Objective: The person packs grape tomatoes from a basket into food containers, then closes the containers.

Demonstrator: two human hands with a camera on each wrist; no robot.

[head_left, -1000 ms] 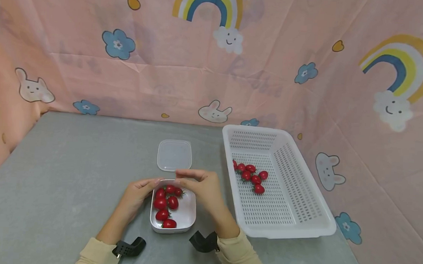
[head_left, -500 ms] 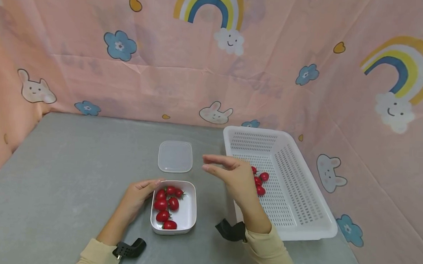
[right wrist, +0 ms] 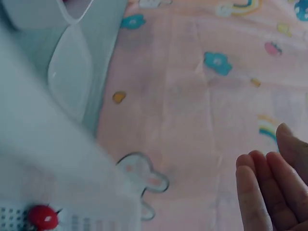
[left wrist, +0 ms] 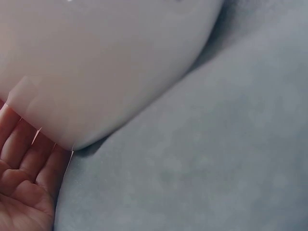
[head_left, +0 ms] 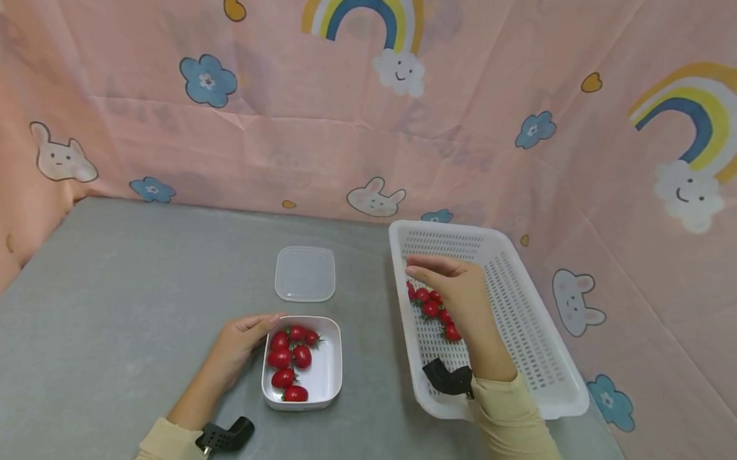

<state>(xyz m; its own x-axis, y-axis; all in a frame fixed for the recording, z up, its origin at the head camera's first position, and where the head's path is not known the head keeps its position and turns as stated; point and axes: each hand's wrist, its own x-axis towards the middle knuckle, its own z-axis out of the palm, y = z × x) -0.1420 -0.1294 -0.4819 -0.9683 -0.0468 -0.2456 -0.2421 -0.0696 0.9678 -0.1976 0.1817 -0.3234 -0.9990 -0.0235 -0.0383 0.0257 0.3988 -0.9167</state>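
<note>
Several red cherry tomatoes [head_left: 280,358] lie in a small white box [head_left: 330,379], mostly along its left side. My left hand [head_left: 240,341] rests against the box's left side, its fingertips at the back left corner of the rim. The left wrist view has those fingers [left wrist: 29,149] along the outer wall of the box. Above the white perforated basket [head_left: 541,381] is my right hand [head_left: 458,296], thumb apart from the fingers and nothing between them. Below it, more cherry tomatoes [head_left: 429,309] sit on the basket floor, partly hidden by the hand.
A translucent square lid [head_left: 305,274] lies flat on the grey table [head_left: 137,302], behind the box. The basket stands to the right of both. A pink printed cloth [head_left: 274,137] hangs at the back and sides.
My right hand has left the back rim of the box and moved right, over the basket, with nothing in it. The left hand has stayed at the box.
</note>
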